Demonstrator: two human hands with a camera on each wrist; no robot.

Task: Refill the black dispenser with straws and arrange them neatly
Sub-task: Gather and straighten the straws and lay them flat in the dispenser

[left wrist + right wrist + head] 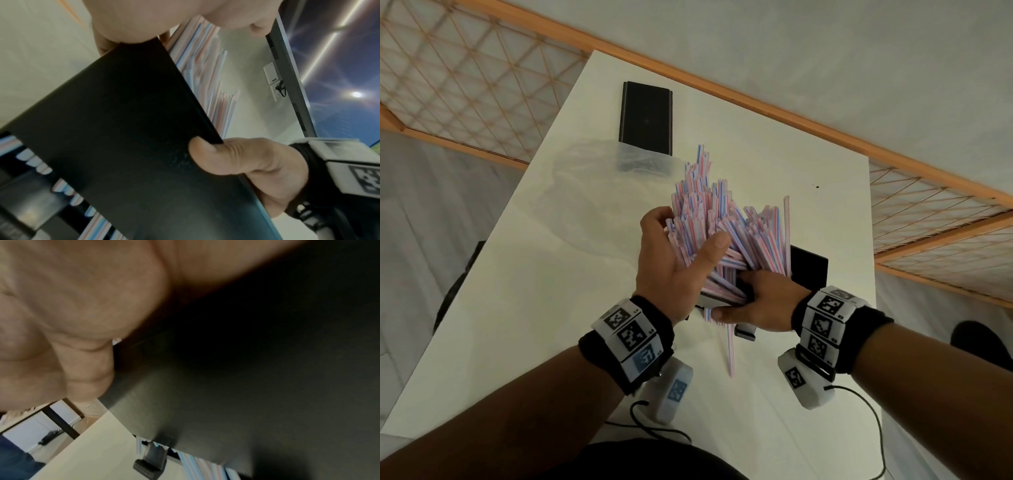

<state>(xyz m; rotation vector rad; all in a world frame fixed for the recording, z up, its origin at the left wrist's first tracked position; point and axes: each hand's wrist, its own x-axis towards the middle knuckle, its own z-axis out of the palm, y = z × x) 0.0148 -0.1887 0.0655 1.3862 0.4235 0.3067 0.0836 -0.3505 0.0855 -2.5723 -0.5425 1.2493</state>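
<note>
Left hand point(671, 260) clasps light, slippery straws point(726, 219); right hand point(760, 305) grips the rigid dispenser point(123, 129); hold the bundle mid-length.

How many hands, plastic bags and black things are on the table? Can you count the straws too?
Hands: 2, left hand and right hand
Clear plastic bag: 1
Flat black panel: 1
Black dispenser: 1
Straws: too many to count
Total: 5, straws aside

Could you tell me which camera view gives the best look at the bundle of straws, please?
The head view: the whole striped straws bundle fans out above the black dispenser, held by the left hand. The left wrist view shows only a blurred strip; the right wrist view, a few ends.
</note>
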